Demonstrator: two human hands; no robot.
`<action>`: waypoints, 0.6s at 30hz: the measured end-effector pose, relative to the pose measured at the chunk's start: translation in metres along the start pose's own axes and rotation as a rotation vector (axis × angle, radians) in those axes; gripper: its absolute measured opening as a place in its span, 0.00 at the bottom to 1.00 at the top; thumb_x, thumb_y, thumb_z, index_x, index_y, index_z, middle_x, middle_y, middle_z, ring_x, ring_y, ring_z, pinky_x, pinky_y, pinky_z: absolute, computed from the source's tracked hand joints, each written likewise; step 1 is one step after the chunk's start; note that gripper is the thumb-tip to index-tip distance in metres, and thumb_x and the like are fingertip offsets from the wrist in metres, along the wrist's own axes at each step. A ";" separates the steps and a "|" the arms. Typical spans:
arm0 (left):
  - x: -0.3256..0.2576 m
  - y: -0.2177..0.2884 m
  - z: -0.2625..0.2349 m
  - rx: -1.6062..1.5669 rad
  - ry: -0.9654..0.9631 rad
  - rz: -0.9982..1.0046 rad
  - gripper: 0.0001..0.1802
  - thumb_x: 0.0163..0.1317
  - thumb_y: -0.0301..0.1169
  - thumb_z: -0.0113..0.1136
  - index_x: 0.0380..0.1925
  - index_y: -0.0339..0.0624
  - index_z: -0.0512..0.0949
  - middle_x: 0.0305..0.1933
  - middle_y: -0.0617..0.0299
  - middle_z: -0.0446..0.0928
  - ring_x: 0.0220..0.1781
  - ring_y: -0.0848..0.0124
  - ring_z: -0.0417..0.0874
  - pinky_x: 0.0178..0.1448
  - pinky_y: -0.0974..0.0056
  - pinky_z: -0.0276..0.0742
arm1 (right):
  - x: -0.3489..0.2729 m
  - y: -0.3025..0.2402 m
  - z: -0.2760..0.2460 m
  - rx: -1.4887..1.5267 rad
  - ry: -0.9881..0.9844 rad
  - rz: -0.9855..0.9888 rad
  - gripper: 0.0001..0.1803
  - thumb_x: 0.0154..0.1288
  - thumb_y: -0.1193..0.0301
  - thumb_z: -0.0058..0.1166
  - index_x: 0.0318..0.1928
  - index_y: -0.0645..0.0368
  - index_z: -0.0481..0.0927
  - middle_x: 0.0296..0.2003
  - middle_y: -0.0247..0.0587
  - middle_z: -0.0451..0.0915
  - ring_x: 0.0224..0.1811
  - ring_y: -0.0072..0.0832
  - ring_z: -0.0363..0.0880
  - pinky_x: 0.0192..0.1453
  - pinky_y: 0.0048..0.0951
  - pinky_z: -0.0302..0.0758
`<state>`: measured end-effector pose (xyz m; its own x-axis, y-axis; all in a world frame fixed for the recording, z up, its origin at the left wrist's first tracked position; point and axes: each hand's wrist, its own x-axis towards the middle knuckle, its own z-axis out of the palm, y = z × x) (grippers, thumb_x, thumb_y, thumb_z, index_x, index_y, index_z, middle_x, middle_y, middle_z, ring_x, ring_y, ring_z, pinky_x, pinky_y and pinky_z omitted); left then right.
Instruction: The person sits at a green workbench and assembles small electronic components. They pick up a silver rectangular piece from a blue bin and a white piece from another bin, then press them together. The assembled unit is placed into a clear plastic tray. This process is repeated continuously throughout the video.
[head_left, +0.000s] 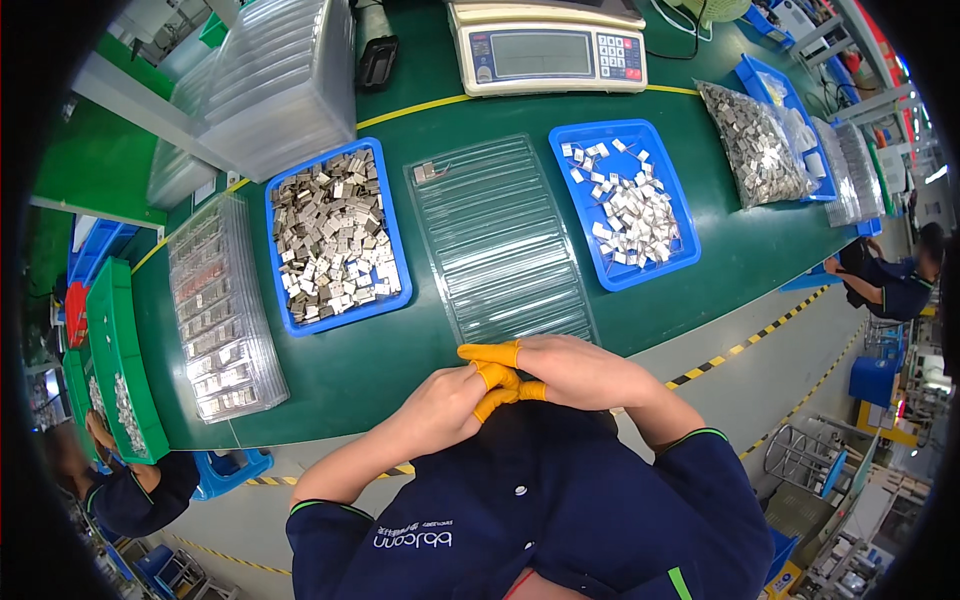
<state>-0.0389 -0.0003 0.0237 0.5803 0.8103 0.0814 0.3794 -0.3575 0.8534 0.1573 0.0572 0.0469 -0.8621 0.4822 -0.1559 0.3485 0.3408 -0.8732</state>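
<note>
At the lower centre of the frame, the left hand (440, 405) and right hand (570, 372) meet, orange-capped fingertips (492, 353) pinched together. Whether either grip holds anything cannot be told. Just above lies a clear ribbed plastic tray (500, 240) on the green counter (340, 380).

- Both forearms rise from the lower part of the frame, in dark blue sleeves with green-edged cuffs, and converge at lower centre.
- The left hand (440, 405) is curled, wrist bent inward, its fingertips wearing orange finger cots.
- The right hand (572, 370) meets it, orange-capped fingertips touching the left's.
- Neither hand visibly holds anything.
</note>
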 end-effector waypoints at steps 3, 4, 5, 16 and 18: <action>0.003 0.002 0.011 -0.042 0.057 -0.015 0.14 0.48 0.19 0.60 0.38 0.35 0.72 0.31 0.51 0.75 0.31 0.52 0.79 0.34 0.55 0.76 | -0.002 -0.005 -0.006 -0.125 -0.023 0.009 0.33 0.54 0.77 0.55 0.63 0.53 0.64 0.35 0.44 0.77 0.37 0.43 0.75 0.39 0.39 0.71; 0.005 0.003 0.013 -0.047 0.073 -0.012 0.14 0.48 0.19 0.61 0.38 0.35 0.73 0.31 0.51 0.75 0.31 0.52 0.79 0.34 0.56 0.76 | -0.002 -0.003 -0.008 -0.061 -0.027 -0.020 0.34 0.54 0.77 0.54 0.63 0.53 0.63 0.36 0.44 0.77 0.38 0.42 0.75 0.40 0.38 0.71; 0.006 0.005 0.015 -0.081 0.129 -0.038 0.14 0.49 0.19 0.61 0.37 0.36 0.73 0.31 0.51 0.76 0.31 0.53 0.79 0.34 0.56 0.76 | -0.003 -0.001 -0.010 0.002 -0.032 -0.049 0.35 0.54 0.78 0.54 0.64 0.52 0.62 0.38 0.43 0.76 0.38 0.42 0.75 0.40 0.38 0.72; 0.025 0.027 -0.001 -0.356 0.282 -0.052 0.12 0.52 0.18 0.62 0.38 0.36 0.76 0.37 0.56 0.80 0.37 0.64 0.84 0.41 0.65 0.82 | -0.010 -0.001 -0.006 0.260 0.317 -0.142 0.32 0.53 0.78 0.58 0.61 0.55 0.68 0.49 0.43 0.77 0.47 0.37 0.79 0.49 0.31 0.75; 0.032 0.029 -0.002 -0.451 0.303 -0.049 0.11 0.53 0.19 0.62 0.38 0.36 0.76 0.38 0.56 0.80 0.38 0.65 0.84 0.42 0.66 0.82 | -0.008 -0.003 -0.003 0.238 0.464 -0.220 0.30 0.52 0.78 0.60 0.58 0.58 0.71 0.48 0.44 0.78 0.46 0.37 0.80 0.48 0.31 0.76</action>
<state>-0.0108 0.0162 0.0524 0.3112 0.9423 0.1238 0.0157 -0.1353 0.9907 0.1644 0.0549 0.0525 -0.6341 0.7429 0.2145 0.0398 0.3084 -0.9504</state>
